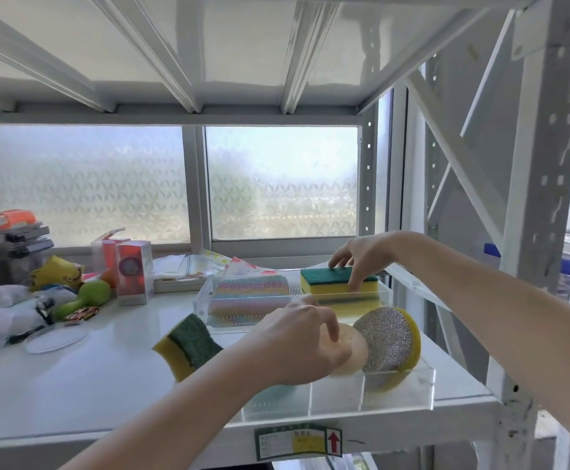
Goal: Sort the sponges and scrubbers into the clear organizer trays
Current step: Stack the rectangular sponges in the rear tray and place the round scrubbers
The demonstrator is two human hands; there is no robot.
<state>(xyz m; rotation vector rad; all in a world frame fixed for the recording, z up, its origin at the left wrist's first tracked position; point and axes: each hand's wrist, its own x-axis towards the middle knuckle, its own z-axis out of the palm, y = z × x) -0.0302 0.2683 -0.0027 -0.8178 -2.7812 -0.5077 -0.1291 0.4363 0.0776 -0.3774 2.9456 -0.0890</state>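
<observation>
My left hand (305, 340) grips a round beige sponge (353, 351) over the near clear tray (422, 388), beside a round silver-and-yellow scrubber (390, 339) standing on edge in it. My right hand (361, 257) holds a green-topped yellow sponge (336, 281) at the right end of the far clear tray (202, 305), where several rainbow-striped cloths (249, 296) lie. A curved yellow-and-green sponge (188, 347) lies loose on the shelf to the left.
The white shelf (107, 374) carries clutter at its left: boxes (134, 271), a green toy (88, 296), a clear round lid (56, 339), bags and stacked items. Metal uprights (527, 232) stand to the right, a shelf above, a frosted window behind.
</observation>
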